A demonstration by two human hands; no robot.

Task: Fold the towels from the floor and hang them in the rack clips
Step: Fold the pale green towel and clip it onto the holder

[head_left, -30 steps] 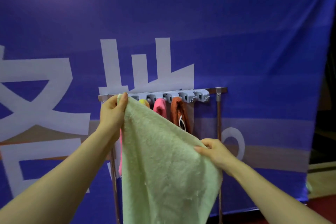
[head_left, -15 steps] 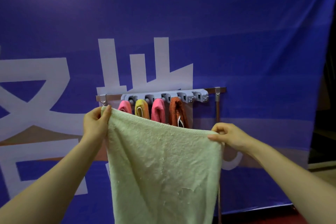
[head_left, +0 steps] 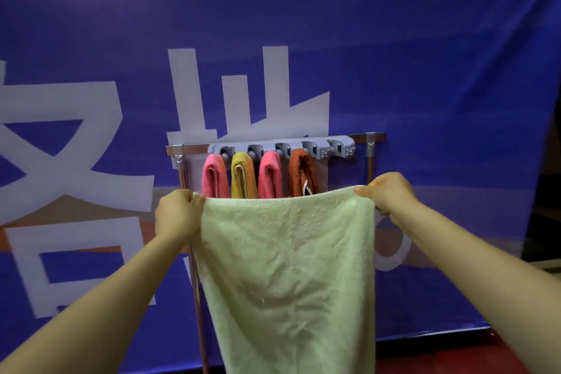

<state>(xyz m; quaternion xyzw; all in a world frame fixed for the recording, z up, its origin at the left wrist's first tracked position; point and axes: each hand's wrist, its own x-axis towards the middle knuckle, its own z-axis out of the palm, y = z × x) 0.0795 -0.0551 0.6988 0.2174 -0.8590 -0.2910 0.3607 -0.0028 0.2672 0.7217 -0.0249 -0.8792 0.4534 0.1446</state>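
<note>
Holding the green towel (head_left: 288,267) spread flat before the rack (head_left: 369,161), just below its clip strip (head_left: 264,147). Pinching the top left corner in the curled fingers of the left hand (head_left: 177,211), the top right corner in the right hand (head_left: 390,194). Behind the upper edge, hanging clipped from the rack's left end: pink towel (head_left: 215,176), yellow towel (head_left: 243,176), second pink towel (head_left: 270,174), orange towel (head_left: 302,173). Beyond, a blue banner (head_left: 425,70).

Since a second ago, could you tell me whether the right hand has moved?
Yes. The right hand has risen alongside the rack's right post, levelling the green towel.
</note>
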